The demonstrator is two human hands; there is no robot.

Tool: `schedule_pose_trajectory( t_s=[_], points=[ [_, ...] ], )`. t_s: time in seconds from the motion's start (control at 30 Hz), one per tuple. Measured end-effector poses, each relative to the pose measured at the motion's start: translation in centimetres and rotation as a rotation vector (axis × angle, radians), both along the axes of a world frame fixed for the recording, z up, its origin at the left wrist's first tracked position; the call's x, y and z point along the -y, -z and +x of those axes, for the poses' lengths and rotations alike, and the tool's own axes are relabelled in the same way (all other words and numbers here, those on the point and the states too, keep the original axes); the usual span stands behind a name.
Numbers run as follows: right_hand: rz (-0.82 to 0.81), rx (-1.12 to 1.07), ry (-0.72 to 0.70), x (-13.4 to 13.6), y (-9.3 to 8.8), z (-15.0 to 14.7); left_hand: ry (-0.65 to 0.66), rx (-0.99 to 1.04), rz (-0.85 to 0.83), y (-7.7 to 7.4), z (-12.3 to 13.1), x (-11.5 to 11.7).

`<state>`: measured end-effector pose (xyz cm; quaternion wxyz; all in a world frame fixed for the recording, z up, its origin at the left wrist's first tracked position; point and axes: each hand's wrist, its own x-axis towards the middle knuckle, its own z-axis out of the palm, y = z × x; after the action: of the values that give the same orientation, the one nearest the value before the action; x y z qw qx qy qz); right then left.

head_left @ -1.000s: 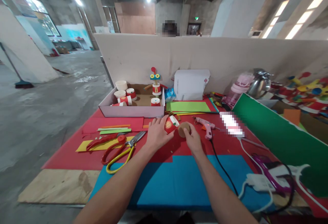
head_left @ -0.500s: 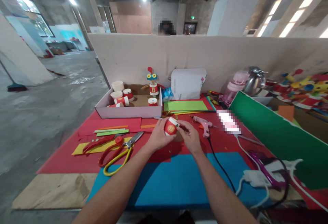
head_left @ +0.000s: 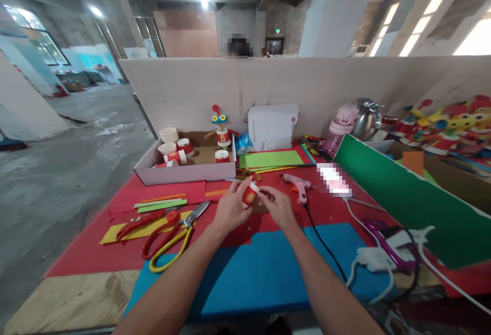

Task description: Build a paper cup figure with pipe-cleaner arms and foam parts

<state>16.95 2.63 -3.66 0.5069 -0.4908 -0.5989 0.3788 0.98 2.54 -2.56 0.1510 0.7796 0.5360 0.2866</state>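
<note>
A yellow paper strip (head_left: 109, 234) is lying well to the left of the worker's left hand, with a red-handled hand tool (head_left: 134, 225) resting across it. Nearer that hand, a pair of metal-bladed scissors (head_left: 190, 218) with one red and one yellow loop handle is pointing away from the worker. Beyond the hand and to its left, a shallow white cardboard box (head_left: 187, 174) is holding several red-and-white paper cups (head_left: 169, 157). The left hand (head_left: 232, 204) is gripping a small, tilted red paper cup with a white rim (head_left: 250, 197) between thumb and fingers, keeping it just above the red work surface. The right hand (head_left: 276, 206) is bringing its bent fingers and thumb to the cup's white end; whether they are pinching anything cannot be told. Beyond both hands, bright green paper sheets (head_left: 270, 159) are lying flat. Just right of the right hand, a pink glue gun (head_left: 299, 185) is trailing its black cord.
</note>
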Motion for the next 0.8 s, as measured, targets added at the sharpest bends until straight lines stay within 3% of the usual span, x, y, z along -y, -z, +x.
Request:
schedule_pose_trajectory(
  t_s=[0.17, 0.27, 0.47, 0.67, 0.8],
  points=[
    [0.086, 0.173, -0.097, 0.2, 0.2, 0.0, -0.036, -0.03, 0.008, -0.1, 0.3, 0.3],
    [0.17, 0.356, -0.048, 0.3, 0.4, -0.2, -0.038, -0.06, -0.002, 0.1, 0.5, 0.5],
    [0.157, 0.545, 0.058, 0.5, 0.7, -0.5, -0.048, -0.094, -0.015, 0.3, 0.9, 0.7],
    [0.122, 0.58, 0.104, 0.5, 0.9, -1.2, -0.059, -0.123, -0.035, -0.1, 1.2, 0.9],
    [0.098, 0.453, 0.123, 0.2, 0.9, -0.9, -0.063, -0.124, -0.023, 0.0, 1.3, 1.0]
  ],
)
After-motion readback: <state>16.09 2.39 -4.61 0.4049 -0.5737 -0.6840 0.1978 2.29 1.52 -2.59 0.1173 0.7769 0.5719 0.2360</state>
